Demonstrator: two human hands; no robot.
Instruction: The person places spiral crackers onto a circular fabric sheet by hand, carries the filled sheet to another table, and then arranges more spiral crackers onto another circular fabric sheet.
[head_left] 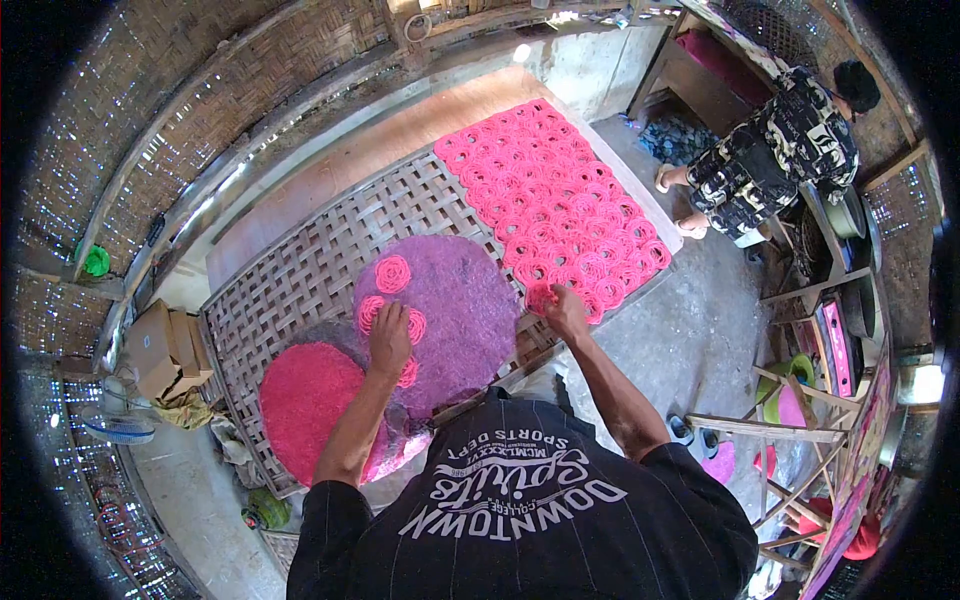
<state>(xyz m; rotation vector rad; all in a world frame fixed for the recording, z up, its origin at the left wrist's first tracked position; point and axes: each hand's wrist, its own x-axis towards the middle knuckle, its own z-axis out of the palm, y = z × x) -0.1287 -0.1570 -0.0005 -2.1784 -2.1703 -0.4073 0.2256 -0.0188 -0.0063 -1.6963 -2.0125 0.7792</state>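
My left hand (390,342) lies on a purple round mound (455,300), fingers stretched over pink coils of thin strands. One pink coil (393,273) rests farther up the mound. Others show beside my fingers and below them, partly covered by the hand. My right hand (568,312) is at the near corner of a broad sheet of pink coils (560,200), its fingers closed on the edge of one coil (541,298). A red-pink round mound (315,410) sits to the left of the purple one, partly behind my left arm.
A woven slatted rack (310,250) lies under the mounds and coils. Another person in patterned clothes (780,150) bends over at the upper right. Cardboard boxes (165,350) stand at the left. Wooden frames (770,435) and a green basin (785,395) are at the right.
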